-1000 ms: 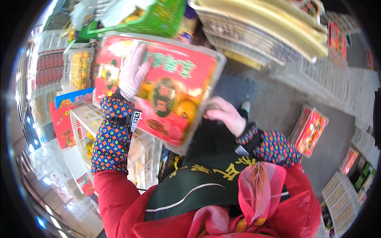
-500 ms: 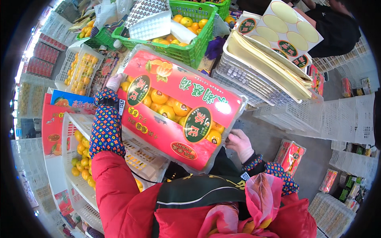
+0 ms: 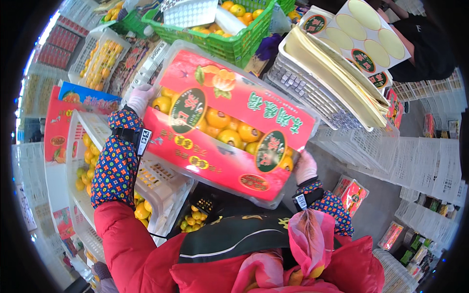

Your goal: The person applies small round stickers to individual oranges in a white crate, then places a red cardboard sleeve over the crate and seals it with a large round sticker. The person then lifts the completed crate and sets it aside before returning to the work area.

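A large red gift box of oranges [image 3: 217,188] lies tilted in front of me, framed by a transparent plastic rim. Through the window across its lid several oranges [image 3: 229,138] show, between dark green oval labels. My left hand [image 3: 140,97] is closed on the box's left end, its thumb and fingers at the rim. At the opposite end, my right hand [image 3: 306,167] grips the lower right edge. Both hands wear pale thin gloves; the fingers under the box are hidden.
Beyond the box stands a green crate [image 3: 239,49] with oranges. A white basket [image 3: 312,93] at the right holds yellowish sheets and a sheet of round stickers [image 3: 366,29]. White crates [image 3: 78,190] of fruit line the left. Another red box [image 3: 352,195] lies on the floor.
My right hand has come up from below the box's corner and taken hold of its right edge. The box has shifted slightly right, with my left hand still on it.
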Demonstrator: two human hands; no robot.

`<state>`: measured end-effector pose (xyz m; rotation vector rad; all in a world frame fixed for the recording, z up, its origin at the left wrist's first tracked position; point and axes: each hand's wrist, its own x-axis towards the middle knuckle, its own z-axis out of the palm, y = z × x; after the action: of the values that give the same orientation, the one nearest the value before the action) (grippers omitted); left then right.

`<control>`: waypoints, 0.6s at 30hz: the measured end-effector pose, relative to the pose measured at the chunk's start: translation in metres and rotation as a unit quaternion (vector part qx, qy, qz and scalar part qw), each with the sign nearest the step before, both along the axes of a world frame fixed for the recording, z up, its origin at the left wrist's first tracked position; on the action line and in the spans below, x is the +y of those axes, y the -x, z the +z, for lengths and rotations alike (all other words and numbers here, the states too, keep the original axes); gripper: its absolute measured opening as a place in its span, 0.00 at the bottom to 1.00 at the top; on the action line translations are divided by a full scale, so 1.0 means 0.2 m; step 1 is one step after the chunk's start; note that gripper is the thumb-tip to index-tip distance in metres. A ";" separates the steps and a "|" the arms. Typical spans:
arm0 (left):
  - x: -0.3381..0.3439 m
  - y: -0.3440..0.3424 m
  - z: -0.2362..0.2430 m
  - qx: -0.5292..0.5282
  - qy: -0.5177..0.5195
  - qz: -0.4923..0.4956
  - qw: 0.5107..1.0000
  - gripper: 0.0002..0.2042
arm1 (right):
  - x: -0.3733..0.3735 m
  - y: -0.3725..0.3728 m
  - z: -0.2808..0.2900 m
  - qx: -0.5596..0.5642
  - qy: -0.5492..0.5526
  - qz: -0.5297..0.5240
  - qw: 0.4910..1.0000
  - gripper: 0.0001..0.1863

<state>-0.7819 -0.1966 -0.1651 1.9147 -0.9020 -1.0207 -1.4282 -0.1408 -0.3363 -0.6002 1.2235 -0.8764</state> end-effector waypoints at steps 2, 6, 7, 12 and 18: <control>0.08 0.14 -0.01 0.043 -0.001 -0.019 0.999 0.13 | -0.05 0.12 -0.02 -0.092 -0.059 -0.096 0.989 0.19; 0.10 0.35 0.13 0.011 -0.052 -0.105 0.993 0.12 | -0.12 0.25 -0.01 0.053 0.017 0.005 0.998 0.20; 0.07 0.35 0.20 -0.072 -0.072 -0.196 0.975 0.12 | -0.14 0.25 -0.01 0.010 -0.054 -0.063 0.996 0.20; 0.06 0.18 0.51 -0.061 0.029 -0.319 0.945 0.21 | -0.18 0.20 -0.09 -0.039 -0.154 -0.098 0.983 0.18; 0.19 -0.03 0.79 0.021 0.210 -0.079 0.974 0.27 | -0.26 0.13 -0.17 -0.008 -0.176 -0.064 0.982 0.19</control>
<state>-0.7760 -0.1591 -0.0063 1.4818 -1.1566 -0.8731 -1.4541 -0.1920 -0.3702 -0.2316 1.3735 -0.7446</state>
